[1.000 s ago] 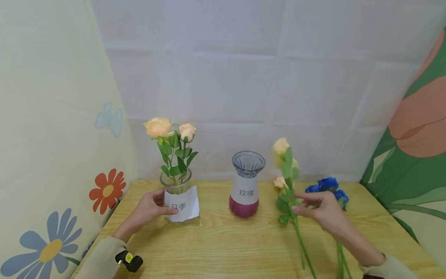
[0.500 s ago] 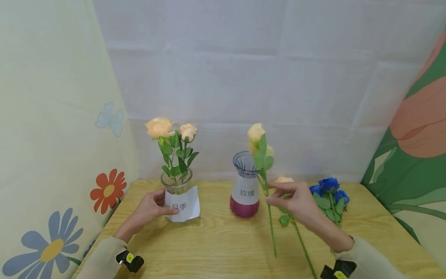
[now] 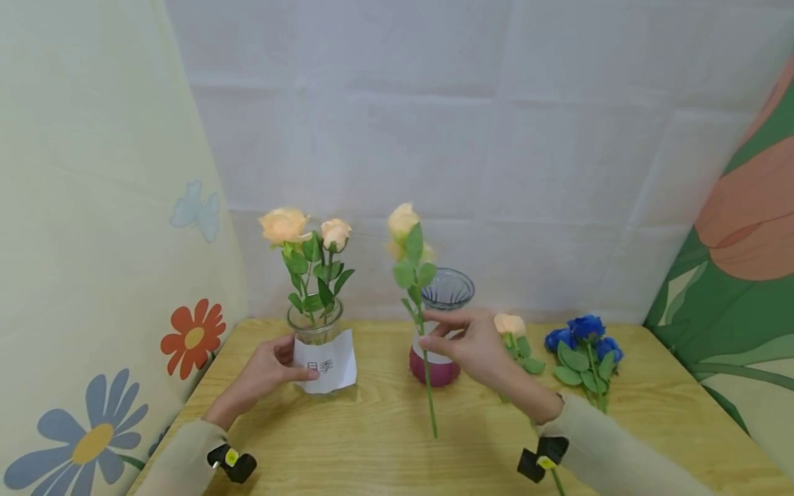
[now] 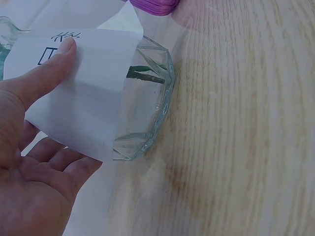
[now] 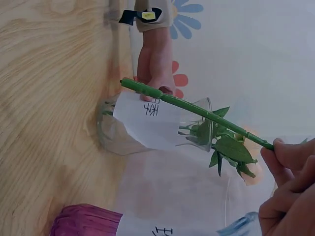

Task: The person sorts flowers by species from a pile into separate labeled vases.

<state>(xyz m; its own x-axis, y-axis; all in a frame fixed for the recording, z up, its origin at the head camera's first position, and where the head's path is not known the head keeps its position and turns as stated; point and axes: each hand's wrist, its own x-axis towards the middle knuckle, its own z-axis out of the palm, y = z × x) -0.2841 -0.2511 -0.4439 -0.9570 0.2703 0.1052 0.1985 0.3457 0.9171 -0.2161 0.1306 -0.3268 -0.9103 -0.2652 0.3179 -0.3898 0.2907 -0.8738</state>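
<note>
My left hand (image 3: pixel 273 368) grips a clear glass vase (image 3: pixel 314 334), its thumb lying over the white paper label (image 4: pixel 88 93). Two peach roses (image 3: pixel 284 226) stand in that vase; their stem ends show through the glass in the left wrist view. Between thumb and fingertips, my right hand (image 3: pixel 477 351) pinches the green stem (image 5: pixel 197 112) of a pale yellow rose (image 3: pixel 403 222), held upright in the air. The flower is left of a second vase (image 3: pixel 448 288), with blue glass above and a magenta base, partly hidden by the hand. The stem's lower end hangs free above the table.
On the wooden table (image 3: pixel 347 441), a peach rose (image 3: pixel 510 325) lies right of the second vase. Several blue flowers (image 3: pixel 584 331) lie further right. A white cloth backdrop (image 3: pixel 397 124) hangs behind, with flower-printed panels on both sides.
The right hand has carried the yellow rose leftward from beside the lying flowers, past the front of the second vase. My left hand keeps its hold on the clear vase.
</note>
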